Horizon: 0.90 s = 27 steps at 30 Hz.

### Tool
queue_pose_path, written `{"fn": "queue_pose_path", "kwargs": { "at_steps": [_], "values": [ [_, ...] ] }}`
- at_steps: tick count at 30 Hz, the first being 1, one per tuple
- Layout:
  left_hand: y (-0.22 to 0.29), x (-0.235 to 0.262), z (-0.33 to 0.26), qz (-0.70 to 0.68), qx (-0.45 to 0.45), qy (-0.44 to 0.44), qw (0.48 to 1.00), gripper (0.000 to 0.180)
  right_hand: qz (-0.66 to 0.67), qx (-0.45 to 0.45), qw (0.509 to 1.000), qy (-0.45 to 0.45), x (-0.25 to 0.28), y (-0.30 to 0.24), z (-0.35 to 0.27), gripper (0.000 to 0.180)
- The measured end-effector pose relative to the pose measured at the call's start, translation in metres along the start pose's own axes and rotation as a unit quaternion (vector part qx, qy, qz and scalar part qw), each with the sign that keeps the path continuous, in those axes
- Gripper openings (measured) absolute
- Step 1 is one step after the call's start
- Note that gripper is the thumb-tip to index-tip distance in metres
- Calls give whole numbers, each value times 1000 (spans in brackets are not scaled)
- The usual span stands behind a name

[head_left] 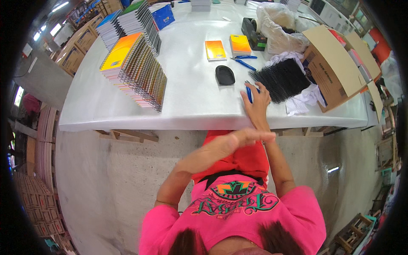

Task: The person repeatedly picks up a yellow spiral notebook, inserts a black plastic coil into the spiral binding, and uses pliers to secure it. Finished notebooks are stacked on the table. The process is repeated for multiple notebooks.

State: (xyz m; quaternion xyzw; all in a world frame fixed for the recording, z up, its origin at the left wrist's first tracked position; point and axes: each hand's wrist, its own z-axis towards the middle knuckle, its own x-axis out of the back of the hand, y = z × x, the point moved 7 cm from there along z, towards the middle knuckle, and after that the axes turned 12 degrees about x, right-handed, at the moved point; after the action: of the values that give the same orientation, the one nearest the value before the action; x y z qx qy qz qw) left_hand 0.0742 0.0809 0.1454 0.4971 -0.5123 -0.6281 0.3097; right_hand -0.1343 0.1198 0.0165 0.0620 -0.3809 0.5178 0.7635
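A: Grip?
B: Right hand (259,103) has its fingers wrapped around blue-handled pliers (249,94), near the white table's (191,97) front edge, between the black dish (225,75) and the black wire coils (282,80). Lifted or resting, can't tell. Left hand (242,139) is blurred over the right forearm (279,165), fingers straight, nothing seen in it.
A: What could go wrong?
B: Pliers might snag the coils if swung right; wire could tangle or bend. Loose grip could drop them off the edge. A wide left sweep might topple the spiral notebook stack (142,74).
A: Writing?
B: Large lettering on the pink shirt (233,219), capitals on the cardboard box (325,70), small print on two small notebooks (215,51).
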Motion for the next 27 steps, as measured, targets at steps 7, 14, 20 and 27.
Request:
{"fn": "queue_pose_path", "kwargs": {
  "at_steps": [7,14,20,27],
  "values": [
    [116,-24,-51,-26,-385,-165,907,68,33,14,999,-16,-4,-26,39,26],
    [131,-48,-49,-93,-473,-292,826,58,72,-11,996,-56,-36,22,81,14],
    [90,-40,-23,-33,-281,-171,944,48,120,-69,990,3,-76,124,154,18],
    [-64,34,24,331,93,104,933,46,75,-162,982,-58,-120,172,175,42]
  ]
}}
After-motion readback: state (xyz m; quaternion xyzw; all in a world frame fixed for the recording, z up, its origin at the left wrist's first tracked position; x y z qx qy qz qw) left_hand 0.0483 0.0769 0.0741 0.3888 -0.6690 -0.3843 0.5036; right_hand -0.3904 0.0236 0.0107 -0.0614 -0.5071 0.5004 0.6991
